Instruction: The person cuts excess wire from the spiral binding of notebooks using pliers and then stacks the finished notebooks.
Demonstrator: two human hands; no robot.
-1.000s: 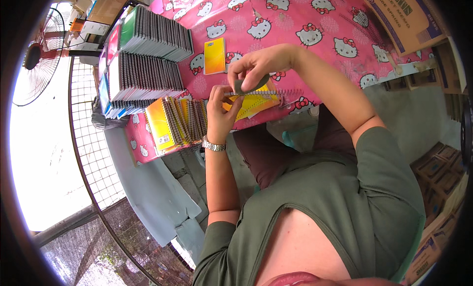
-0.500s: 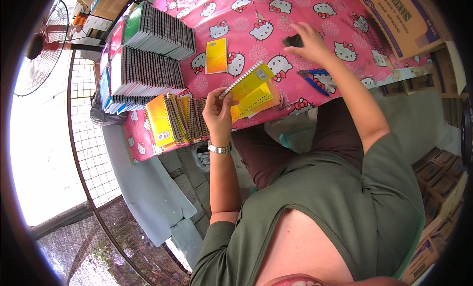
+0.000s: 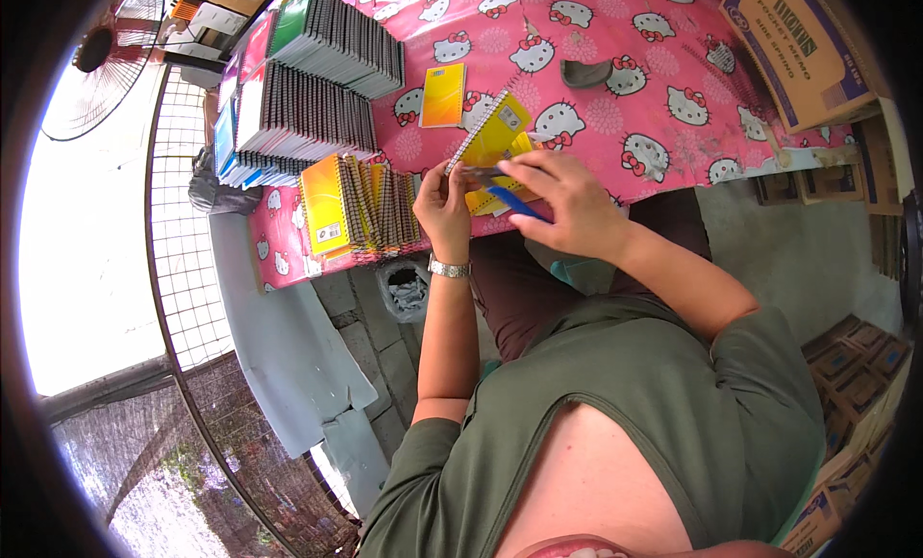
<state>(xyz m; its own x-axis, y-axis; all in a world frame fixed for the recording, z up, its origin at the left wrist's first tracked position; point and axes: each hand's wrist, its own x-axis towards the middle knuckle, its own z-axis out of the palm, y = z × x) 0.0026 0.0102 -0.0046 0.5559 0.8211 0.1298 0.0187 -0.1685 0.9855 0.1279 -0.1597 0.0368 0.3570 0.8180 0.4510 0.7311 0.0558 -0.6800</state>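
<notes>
My left hand (image 3: 445, 212) pinches the lower end of a yellow spiral notebook (image 3: 498, 130) at its wire binding, holding it tilted above the table's near edge. In my right hand (image 3: 572, 200) is a pair of pliers with blue handles (image 3: 519, 204). The pliers' jaws meet the wire end beside my left fingertips; whether they grip it is hidden. More yellow covers or sheets (image 3: 486, 200) lie beneath the held notebook, partly behind my right hand. Farther off, a dark grey curved piece (image 3: 586, 74) rests on the pink patterned tablecloth (image 3: 663, 39).
A single yellow-orange notebook (image 3: 442, 97) lies flat beyond my left hand. Several yellow notebooks (image 3: 332, 212) are stacked at the left edge, before tall stacks of black-spiral notebooks (image 3: 308, 116). A cardboard box (image 3: 798, 53) stands far right. Below the table sits a lined bin (image 3: 404, 291).
My right hand has let go of the dark grey piece, leaving it on the table, and has picked up the pliers. It has come left to the notebook's wire end. The view has shifted slightly.
</notes>
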